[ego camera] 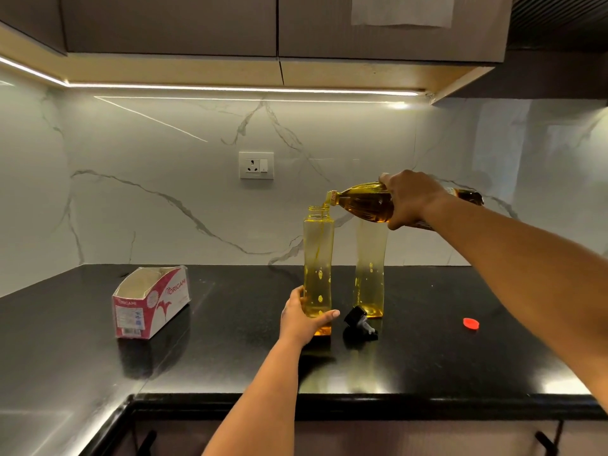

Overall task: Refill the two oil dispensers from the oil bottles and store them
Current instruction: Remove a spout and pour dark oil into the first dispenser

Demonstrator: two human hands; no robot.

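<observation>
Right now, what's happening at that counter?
A person is refilling an oil dispenser. The right hand tips an oil bottle and a thin stream runs into the open neck, while the left hand steadies the dispenser near its base. Only a little oil has collected at the bottom. A second dispenser stands just to its right, and a black spout cap and a red cap lie on the counter.
</observation>
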